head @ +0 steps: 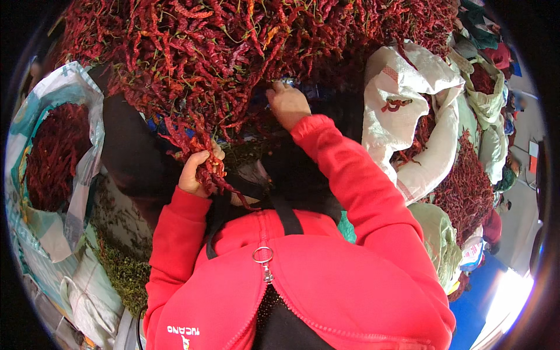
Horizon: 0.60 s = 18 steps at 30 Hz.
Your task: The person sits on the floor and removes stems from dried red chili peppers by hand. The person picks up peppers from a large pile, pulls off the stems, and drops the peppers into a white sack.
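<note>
My left hand grips a bunch of dried red chilli peppers, some hanging down past the fingers. In front of me rises a large heap of dried red chillies, many with pale green stems. At the near edge of that heap is my right hand, back upward. Its fingertips are partly hidden, so what they hold, if anything, is unclear. Just beyond them shows a shiny blue and silver patch, too small to name.
A white woven sack holding chillies stands at the right, with another chilli pile behind it. On the left is an open plastic-lined sack of darker chillies. Green stem scraps lie at the lower left.
</note>
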Each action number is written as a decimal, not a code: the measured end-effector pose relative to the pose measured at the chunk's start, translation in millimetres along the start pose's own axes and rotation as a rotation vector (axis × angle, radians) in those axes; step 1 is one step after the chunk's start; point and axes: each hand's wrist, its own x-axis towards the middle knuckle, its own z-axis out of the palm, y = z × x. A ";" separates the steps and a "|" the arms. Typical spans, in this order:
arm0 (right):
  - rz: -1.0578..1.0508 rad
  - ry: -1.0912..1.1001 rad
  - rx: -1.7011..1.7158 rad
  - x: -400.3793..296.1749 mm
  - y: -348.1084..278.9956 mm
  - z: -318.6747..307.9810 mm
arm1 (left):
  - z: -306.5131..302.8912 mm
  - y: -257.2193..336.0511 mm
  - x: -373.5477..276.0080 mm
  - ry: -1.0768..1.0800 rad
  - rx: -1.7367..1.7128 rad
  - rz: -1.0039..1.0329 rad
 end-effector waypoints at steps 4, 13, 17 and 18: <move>-0.006 -0.008 0.198 -8.4 15.1 -2.6 | -0.5 -0.5 1.2 0.028 -0.125 0.005; 0.177 0.080 0.631 -69.2 -22.1 -61.0 | 24.4 -15.4 10.2 0.121 0.171 -0.100; 0.324 0.024 0.851 -83.5 -69.2 -62.9 | 29.1 -27.1 6.3 0.249 0.579 0.041; 0.315 -0.022 0.822 -85.7 -77.4 -65.9 | 30.8 -29.2 5.2 0.245 0.514 0.058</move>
